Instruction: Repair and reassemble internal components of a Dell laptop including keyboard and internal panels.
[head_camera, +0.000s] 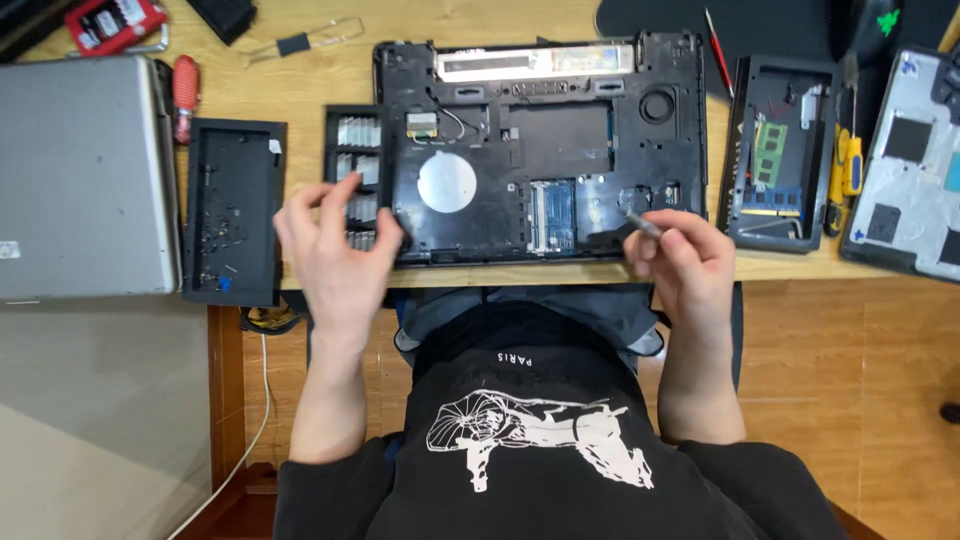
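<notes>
On the wooden surface (300, 90), far left, lies a closed grey laptop (85, 175), then a flat black tray (235, 210). Next, the left hand (335, 250) hovers with fingers spread wide over the open black laptop base (540, 150). Right hand (680, 260) pinches a thin metal tool (642, 223) near the base's front edge.

Bright, even overhead light, soft shadows, slight motion blur on the left hand (335, 255).
</notes>
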